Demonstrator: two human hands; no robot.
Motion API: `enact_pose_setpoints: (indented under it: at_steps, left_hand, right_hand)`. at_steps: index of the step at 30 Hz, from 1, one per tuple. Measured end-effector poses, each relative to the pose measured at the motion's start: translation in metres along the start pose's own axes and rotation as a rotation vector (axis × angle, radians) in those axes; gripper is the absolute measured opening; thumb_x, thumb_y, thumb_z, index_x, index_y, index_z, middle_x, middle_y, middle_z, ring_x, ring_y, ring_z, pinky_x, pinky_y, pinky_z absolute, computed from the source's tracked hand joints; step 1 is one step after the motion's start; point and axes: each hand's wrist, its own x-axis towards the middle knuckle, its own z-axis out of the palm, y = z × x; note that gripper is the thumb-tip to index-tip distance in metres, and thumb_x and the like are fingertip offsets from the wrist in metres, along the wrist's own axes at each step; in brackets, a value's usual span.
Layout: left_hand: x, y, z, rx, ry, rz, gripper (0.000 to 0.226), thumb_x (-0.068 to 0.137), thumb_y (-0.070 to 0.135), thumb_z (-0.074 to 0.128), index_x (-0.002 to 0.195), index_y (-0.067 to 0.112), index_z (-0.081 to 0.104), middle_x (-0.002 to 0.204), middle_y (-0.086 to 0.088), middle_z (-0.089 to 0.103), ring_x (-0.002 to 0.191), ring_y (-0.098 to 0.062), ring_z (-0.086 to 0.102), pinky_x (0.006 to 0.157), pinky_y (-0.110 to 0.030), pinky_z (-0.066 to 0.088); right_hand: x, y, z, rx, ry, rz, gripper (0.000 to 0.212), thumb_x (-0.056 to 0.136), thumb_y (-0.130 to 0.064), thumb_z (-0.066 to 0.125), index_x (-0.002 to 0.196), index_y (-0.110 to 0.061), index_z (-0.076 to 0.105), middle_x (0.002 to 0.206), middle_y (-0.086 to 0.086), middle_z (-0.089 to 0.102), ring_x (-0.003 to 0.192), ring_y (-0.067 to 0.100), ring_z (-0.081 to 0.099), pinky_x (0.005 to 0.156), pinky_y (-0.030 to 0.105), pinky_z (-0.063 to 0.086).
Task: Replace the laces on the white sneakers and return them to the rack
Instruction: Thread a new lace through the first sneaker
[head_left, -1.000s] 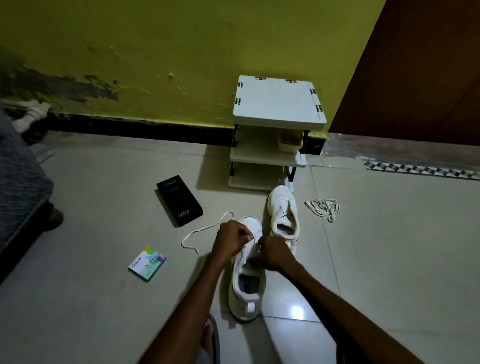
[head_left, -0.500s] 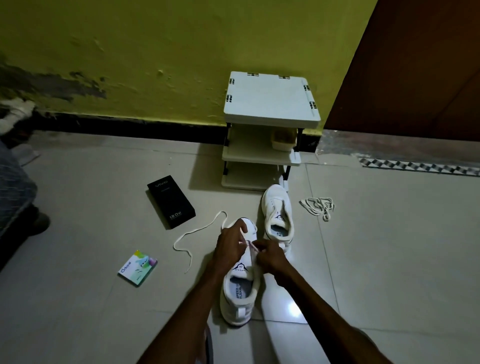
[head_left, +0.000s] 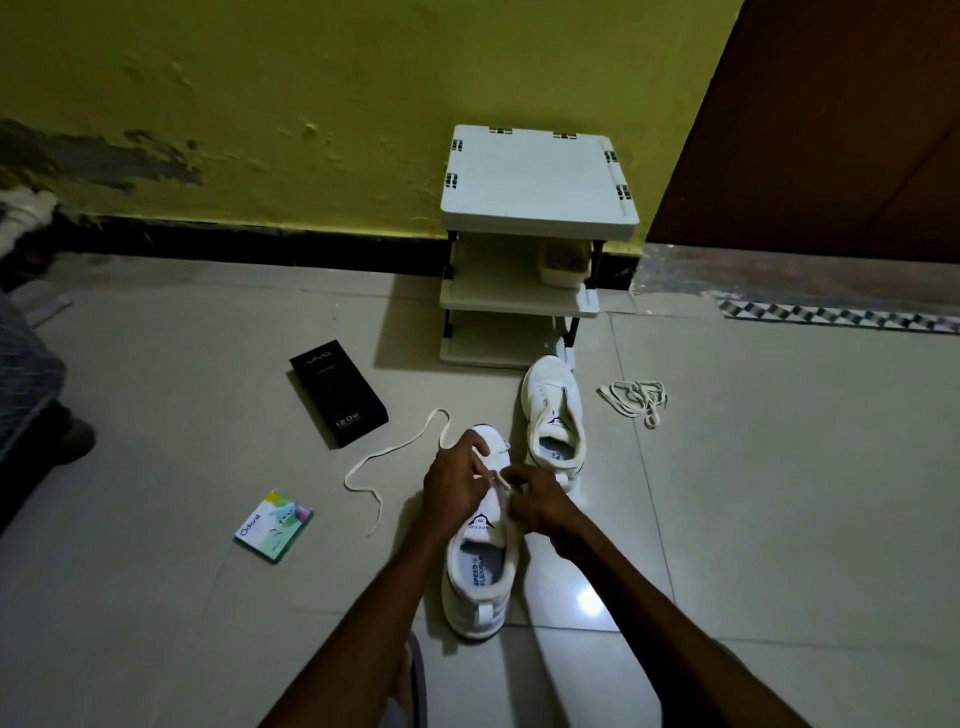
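Black box (head_left: 337, 392) at 10 o'clock of near sneaker (head_left: 480, 566): reads "vivo" and "120W". Green-white pack (head_left: 274, 525) at 9 o'clock: "Odonil". Near sneaker's insole printed "SPEED FLEXI…", last letters cut off; tongue tab "SPEED" w/ small logo. Far sneaker (head_left: 553, 415) insole print too small to read.

Vs 0.5 s ago: hardly any change. Hands at same spot over tongue, lace (head_left: 395, 452) tail in same S-curve on floor (head_left: 779, 519), sneakers and boxes unmoved.

Near sneaker on floor, centre frame, long axis 6–12, toe to 12, heel to 6. Far sneaker just beside it at 1 o'clock, parallel, toe to 12, almost touching rack (head_left: 537, 182) foot. Rack against yellow wall (head_left: 311, 78) at 12. Spare lace bundle (head_left: 634, 400) at 2 o'clock, apart from both.

Left hand (head_left: 454, 483): fingers curled, pinching lace where it leaves toe end. Right hand (head_left: 535, 501): thumb and forefinger pinched on lace by eyelets.
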Motion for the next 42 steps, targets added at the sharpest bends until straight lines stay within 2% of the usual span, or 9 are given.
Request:
enact_pose_setpoints:
  at_steps: [2,6,11,14,22,27,31,38,42]
  left_hand:
    - [-0.004,0.003,0.005,0.102,0.041,0.016,0.028,0.076,0.016,0.067,0.095,0.030,0.053,0.078,0.005,0.066,0.078,-0.018,0.064,0.068,-0.035,0.052]
    - [-0.007,0.002,0.012,-0.029,0.074,-0.127,0.033,0.072,0.010,0.069,0.097,0.026,0.053,0.076,0.008,0.067,0.085,-0.017,0.065,0.071,-0.035,0.051]
    - [-0.003,0.008,0.014,-0.047,0.164,-0.219,0.023,0.075,0.009,0.062,0.096,0.018,0.059,0.089,-0.002,0.069,0.091,-0.025,0.064,0.070,-0.032,0.047]
    - [-0.001,0.014,0.016,-0.115,0.195,-0.309,0.018,0.075,0.006,0.059,0.091,0.013,0.059,0.095,-0.009,0.068,0.093,-0.032,0.062,0.070,-0.032,0.047]
    - [-0.001,0.018,0.016,-0.082,0.212,-0.335,0.015,0.076,0.004,0.057,0.083,0.018,0.057,0.094,-0.008,0.068,0.094,-0.032,0.061,0.072,-0.032,0.045]
    - [-0.003,0.013,0.022,0.142,0.184,-0.129,0.023,0.077,0.004,0.061,0.096,0.016,0.057,0.092,-0.008,0.067,0.092,-0.031,0.061,0.074,-0.036,0.043]
    - [0.001,0.014,0.019,0.199,0.156,-0.080,0.038,0.083,0.007,0.055,0.118,0.019,0.050,0.093,-0.009,0.066,0.090,-0.031,0.063,0.070,-0.036,0.044]
    - [0.004,0.011,0.025,0.035,0.173,-0.268,0.049,0.085,0.007,0.057,0.133,0.016,0.052,0.124,-0.013,0.064,0.115,-0.033,0.058,0.093,-0.037,0.044]
    - [0.017,0.017,0.009,0.004,0.006,-0.448,0.072,0.081,0.010,0.069,0.145,0.015,0.036,0.135,-0.016,0.056,0.123,-0.034,0.054,0.100,-0.035,0.043]
  right_hand:
    - [0.001,-0.003,0.000,-0.034,0.006,-0.020,0.012,0.083,-0.012,0.059,0.077,-0.004,0.052,0.071,0.007,0.048,0.069,0.020,0.050,0.060,0.035,0.046]
    - [0.002,-0.010,-0.002,-0.159,-0.036,-0.026,0.016,0.060,-0.011,0.061,0.068,-0.012,0.047,0.064,0.006,0.047,0.064,0.022,0.053,0.058,0.043,0.053]
    - [-0.006,-0.012,-0.004,-0.008,-0.063,0.024,0.023,0.065,0.005,0.059,0.081,-0.009,0.048,0.072,0.008,0.044,0.067,0.020,0.049,0.056,0.032,0.047]
    - [-0.010,-0.007,-0.008,0.098,-0.090,0.072,0.026,0.072,0.009,0.054,0.098,0.006,0.051,0.080,0.010,0.047,0.071,0.021,0.051,0.059,0.032,0.046]
    - [-0.013,-0.006,-0.006,0.126,-0.077,0.100,0.052,0.065,-0.006,0.044,0.115,0.010,0.051,0.082,0.012,0.051,0.074,0.023,0.052,0.066,0.036,0.045]
    - [-0.009,-0.008,-0.010,0.058,-0.123,0.095,0.042,0.080,0.007,0.047,0.120,0.006,0.054,0.104,0.031,0.060,0.084,0.028,0.058,0.080,0.047,0.056]
    - [-0.010,-0.007,-0.014,0.078,-0.152,0.077,0.042,0.084,0.006,0.045,0.123,-0.003,0.057,0.117,0.030,0.060,0.092,0.029,0.061,0.085,0.046,0.056]
    - [-0.013,-0.009,-0.013,0.143,-0.151,0.118,0.034,0.084,-0.010,0.064,0.118,-0.011,0.059,0.104,0.014,0.064,0.092,0.022,0.063,0.082,0.038,0.057]
    - [-0.003,-0.007,-0.007,0.120,-0.031,0.081,0.020,0.091,-0.018,0.057,0.109,-0.010,0.062,0.089,0.012,0.067,0.078,0.026,0.069,0.076,0.044,0.061]
